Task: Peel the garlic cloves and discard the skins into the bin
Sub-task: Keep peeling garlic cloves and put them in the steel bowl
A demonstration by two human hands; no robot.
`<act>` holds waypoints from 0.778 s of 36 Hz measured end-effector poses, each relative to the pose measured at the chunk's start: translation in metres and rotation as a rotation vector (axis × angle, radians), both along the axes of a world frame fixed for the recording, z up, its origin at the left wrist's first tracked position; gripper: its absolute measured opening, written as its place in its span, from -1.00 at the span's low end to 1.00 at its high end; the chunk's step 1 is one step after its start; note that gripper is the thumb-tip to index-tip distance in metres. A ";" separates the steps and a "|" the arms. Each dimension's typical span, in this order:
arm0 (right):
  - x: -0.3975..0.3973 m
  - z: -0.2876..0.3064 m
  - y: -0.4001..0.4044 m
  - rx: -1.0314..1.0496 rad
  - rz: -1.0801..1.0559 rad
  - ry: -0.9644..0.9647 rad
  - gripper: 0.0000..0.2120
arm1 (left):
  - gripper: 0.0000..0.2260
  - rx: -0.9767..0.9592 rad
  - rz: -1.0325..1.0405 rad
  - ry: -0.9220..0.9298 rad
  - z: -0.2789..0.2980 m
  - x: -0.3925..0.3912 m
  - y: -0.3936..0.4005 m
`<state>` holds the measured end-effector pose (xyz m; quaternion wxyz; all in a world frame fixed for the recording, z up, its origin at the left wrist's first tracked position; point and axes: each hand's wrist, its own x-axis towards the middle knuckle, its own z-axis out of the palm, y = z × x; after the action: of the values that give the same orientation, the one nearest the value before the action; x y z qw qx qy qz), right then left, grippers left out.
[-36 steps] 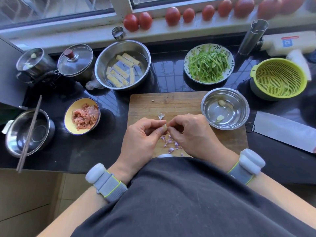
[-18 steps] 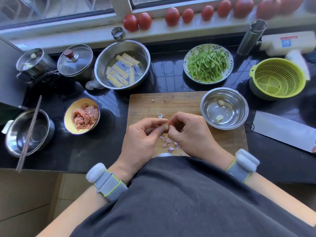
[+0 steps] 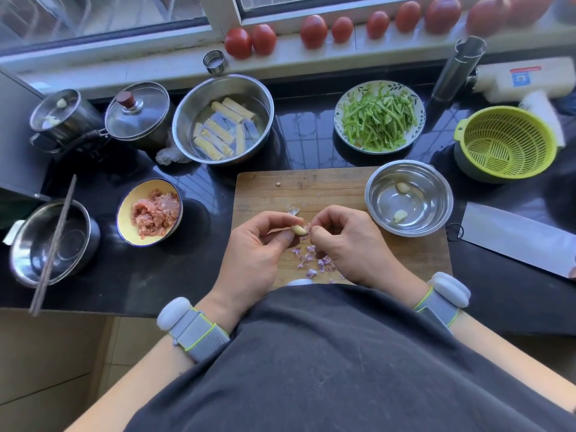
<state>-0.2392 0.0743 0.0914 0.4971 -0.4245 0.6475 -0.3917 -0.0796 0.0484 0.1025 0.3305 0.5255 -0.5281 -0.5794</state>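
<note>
My hands have drawn slightly apart over the board (image 3: 327, 188), baring the clove (image 3: 299, 229) pinched in my left hand (image 3: 258, 244), right hand (image 3: 349, 241) nipping its skin; nearly peeled.

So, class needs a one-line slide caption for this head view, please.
Left hand holds a garlic clove while right hand picks its skin, above a board strewn with skins.
</note>
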 end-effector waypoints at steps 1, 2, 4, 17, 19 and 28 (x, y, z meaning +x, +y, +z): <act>0.000 -0.001 0.000 0.009 -0.006 -0.001 -0.78 | -0.89 0.002 0.005 -0.002 0.000 0.000 0.000; -0.001 -0.001 0.000 0.018 -0.014 -0.003 -0.78 | -0.89 0.005 0.012 -0.003 0.000 0.000 -0.001; -0.002 -0.003 -0.001 0.026 -0.028 -0.011 -0.79 | -0.90 0.019 0.034 0.006 -0.001 0.002 -0.002; -0.014 -0.059 -0.009 0.185 0.040 0.471 -0.81 | -0.87 0.515 0.247 0.410 -0.004 0.005 -0.006; -0.014 -0.069 -0.009 0.178 0.078 0.553 -0.74 | -0.85 0.616 0.269 0.476 -0.005 0.007 -0.007; -0.015 -0.071 -0.011 0.118 0.169 0.660 -0.79 | -0.86 0.777 0.316 0.483 -0.015 0.013 -0.011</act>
<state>-0.2543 0.0636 0.0206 0.3153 -0.5510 0.7575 -0.1526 -0.0667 0.0371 0.0873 0.3069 0.5344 -0.0948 -0.7818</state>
